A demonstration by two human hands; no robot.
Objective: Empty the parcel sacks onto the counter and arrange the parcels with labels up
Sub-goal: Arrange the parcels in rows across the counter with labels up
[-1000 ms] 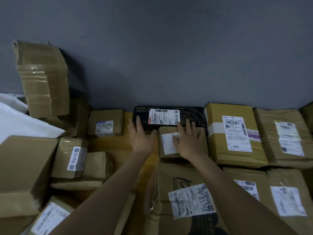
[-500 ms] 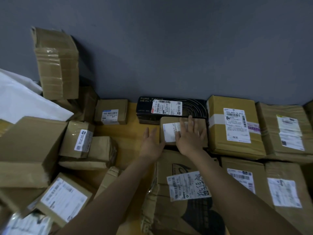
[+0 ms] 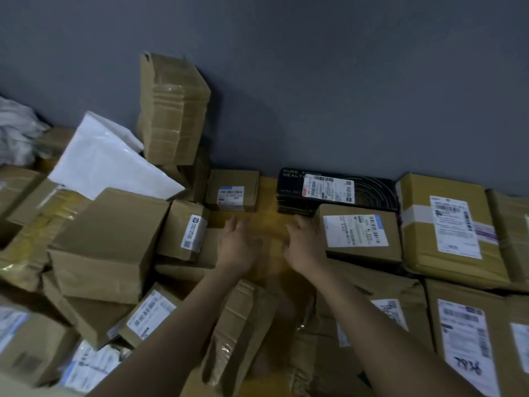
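Parcels (image 3: 446, 224) right of the black box (image 3: 372, 190) lie labels up, a heap (image 3: 108, 239) left of it unsorted; left hand (image 3: 239, 247) and right hand (image 3: 305, 247) spread, empty.

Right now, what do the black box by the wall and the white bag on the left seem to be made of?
The black box looks like printed cardboard with a matte finish: sharp edges, pale lettering, a paper label stuck on. The white bag looks like thin plastic film, perhaps a mailer: glossy, softly creased.
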